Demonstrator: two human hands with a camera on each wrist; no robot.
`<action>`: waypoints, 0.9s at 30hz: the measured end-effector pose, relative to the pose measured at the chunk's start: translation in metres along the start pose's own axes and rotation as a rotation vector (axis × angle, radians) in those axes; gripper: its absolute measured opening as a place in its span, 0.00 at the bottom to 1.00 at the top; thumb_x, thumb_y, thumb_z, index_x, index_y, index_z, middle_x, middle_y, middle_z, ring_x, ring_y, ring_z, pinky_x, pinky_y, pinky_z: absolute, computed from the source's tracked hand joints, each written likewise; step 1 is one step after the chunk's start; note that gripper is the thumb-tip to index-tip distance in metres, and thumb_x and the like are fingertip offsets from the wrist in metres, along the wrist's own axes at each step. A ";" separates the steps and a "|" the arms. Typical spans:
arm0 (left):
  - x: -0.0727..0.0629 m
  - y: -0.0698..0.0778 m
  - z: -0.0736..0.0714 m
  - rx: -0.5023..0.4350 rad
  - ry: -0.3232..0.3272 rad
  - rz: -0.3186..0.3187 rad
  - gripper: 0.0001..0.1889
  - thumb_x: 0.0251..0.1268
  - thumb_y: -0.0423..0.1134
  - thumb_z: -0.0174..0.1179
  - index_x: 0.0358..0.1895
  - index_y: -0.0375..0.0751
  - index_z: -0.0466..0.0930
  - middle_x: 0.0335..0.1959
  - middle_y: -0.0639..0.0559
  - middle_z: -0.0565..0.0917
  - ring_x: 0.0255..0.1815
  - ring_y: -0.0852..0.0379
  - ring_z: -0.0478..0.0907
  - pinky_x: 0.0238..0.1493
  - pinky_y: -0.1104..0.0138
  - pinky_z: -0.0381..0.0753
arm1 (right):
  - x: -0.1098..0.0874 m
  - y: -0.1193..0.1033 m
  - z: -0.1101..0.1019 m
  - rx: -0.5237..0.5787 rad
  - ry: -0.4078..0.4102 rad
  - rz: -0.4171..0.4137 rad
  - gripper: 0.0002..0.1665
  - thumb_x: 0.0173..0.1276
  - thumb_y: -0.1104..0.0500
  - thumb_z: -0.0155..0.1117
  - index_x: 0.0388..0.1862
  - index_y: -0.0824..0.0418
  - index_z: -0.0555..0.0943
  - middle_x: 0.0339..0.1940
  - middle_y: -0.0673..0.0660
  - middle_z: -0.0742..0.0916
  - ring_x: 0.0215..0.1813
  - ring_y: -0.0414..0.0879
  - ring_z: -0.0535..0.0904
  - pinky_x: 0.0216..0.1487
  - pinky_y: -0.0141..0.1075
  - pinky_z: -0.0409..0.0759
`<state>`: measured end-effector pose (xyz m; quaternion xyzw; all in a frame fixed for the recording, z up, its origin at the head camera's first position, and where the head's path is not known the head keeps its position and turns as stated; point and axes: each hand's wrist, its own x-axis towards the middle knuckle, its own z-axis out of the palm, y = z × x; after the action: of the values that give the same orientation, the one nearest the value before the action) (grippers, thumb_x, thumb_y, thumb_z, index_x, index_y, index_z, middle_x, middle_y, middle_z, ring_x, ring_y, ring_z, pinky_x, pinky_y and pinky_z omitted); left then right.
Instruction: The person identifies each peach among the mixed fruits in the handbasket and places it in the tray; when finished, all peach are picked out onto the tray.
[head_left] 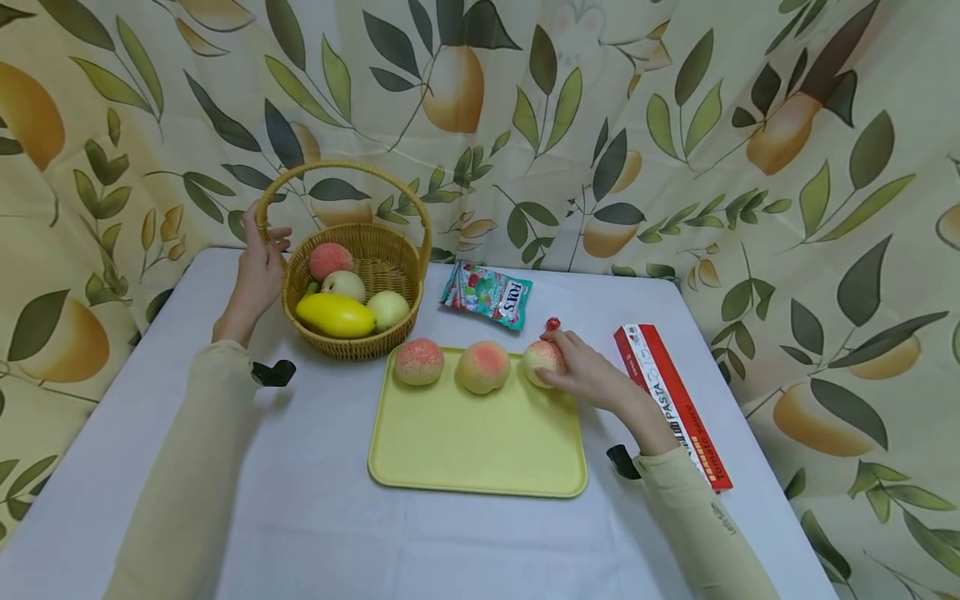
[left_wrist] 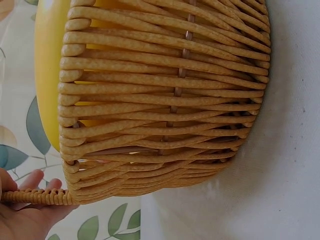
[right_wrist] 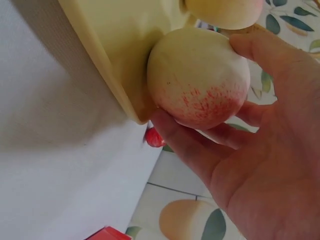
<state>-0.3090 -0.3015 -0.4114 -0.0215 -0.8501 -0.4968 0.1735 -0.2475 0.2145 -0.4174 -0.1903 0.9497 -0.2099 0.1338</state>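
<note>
My left hand (head_left: 258, 271) holds the left side of the handle of a wicker basket (head_left: 352, 346); in the left wrist view the handle crosses the palm between thumb and fingers (left_wrist: 35, 212). Inside the basket lie a red-pink peach (head_left: 330, 261), two pale green round fruits, one of them (head_left: 388, 310) at the right, and a long yellow fruit (head_left: 335, 316). With thumb and fingers, my right hand (head_left: 588, 368) grips a pale peach with red speckles (right_wrist: 197, 77) at the far right corner of a yellow tray (head_left: 480, 450). Two more peaches (head_left: 419, 362) (head_left: 483, 367) sit along the tray's far edge.
Behind the tray lies a teal FOX'S candy bag (head_left: 487, 295). A small red round thing (head_left: 552, 323) shows just beyond my right fingers. A long red and white pasta box (head_left: 675, 404) lies at the right. Fruit-patterned cloth hangs behind the white table.
</note>
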 end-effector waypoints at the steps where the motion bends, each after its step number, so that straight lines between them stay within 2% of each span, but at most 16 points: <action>1: 0.000 0.000 0.000 0.001 -0.001 -0.001 0.29 0.85 0.34 0.28 0.80 0.59 0.36 0.70 0.27 0.72 0.71 0.27 0.72 0.74 0.37 0.68 | 0.000 0.000 0.000 0.002 -0.010 0.005 0.42 0.74 0.43 0.63 0.78 0.60 0.62 0.70 0.66 0.74 0.59 0.57 0.77 0.63 0.55 0.81; 5: -0.001 -0.001 0.000 0.005 -0.001 -0.002 0.29 0.85 0.33 0.28 0.80 0.58 0.36 0.69 0.27 0.72 0.71 0.28 0.72 0.73 0.38 0.68 | 0.000 -0.001 0.000 0.020 -0.052 0.024 0.44 0.76 0.40 0.59 0.81 0.58 0.58 0.72 0.65 0.72 0.64 0.58 0.74 0.68 0.57 0.78; 10: 0.000 -0.002 -0.001 -0.004 0.002 0.002 0.29 0.85 0.33 0.28 0.80 0.59 0.37 0.70 0.27 0.72 0.71 0.27 0.72 0.73 0.38 0.68 | 0.001 -0.003 0.000 0.065 -0.100 0.043 0.45 0.78 0.35 0.54 0.82 0.57 0.55 0.76 0.65 0.70 0.73 0.61 0.69 0.76 0.61 0.69; 17: 0.001 -0.001 0.002 -0.010 -0.002 0.004 0.29 0.84 0.32 0.28 0.80 0.60 0.37 0.70 0.27 0.72 0.71 0.27 0.72 0.74 0.38 0.68 | 0.001 -0.004 0.001 0.059 -0.135 0.044 0.44 0.78 0.34 0.52 0.81 0.56 0.56 0.76 0.65 0.71 0.74 0.61 0.68 0.77 0.61 0.68; 22: 0.003 0.001 0.002 -0.005 -0.008 0.000 0.29 0.85 0.33 0.28 0.80 0.60 0.37 0.70 0.28 0.72 0.71 0.28 0.72 0.75 0.39 0.68 | -0.002 -0.006 -0.002 0.109 -0.153 0.011 0.43 0.81 0.40 0.50 0.83 0.60 0.51 0.80 0.67 0.65 0.81 0.64 0.61 0.81 0.63 0.59; 27: 0.001 0.001 -0.002 0.005 -0.011 -0.009 0.29 0.84 0.33 0.28 0.80 0.60 0.36 0.70 0.29 0.72 0.71 0.30 0.72 0.74 0.39 0.68 | -0.002 -0.010 -0.007 0.093 -0.184 -0.033 0.34 0.84 0.48 0.45 0.83 0.49 0.53 0.77 0.67 0.67 0.76 0.63 0.63 0.76 0.65 0.65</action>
<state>-0.3093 -0.3029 -0.4094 -0.0200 -0.8524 -0.4952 0.1668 -0.2448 0.2094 -0.4062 -0.2178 0.9193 -0.2377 0.2255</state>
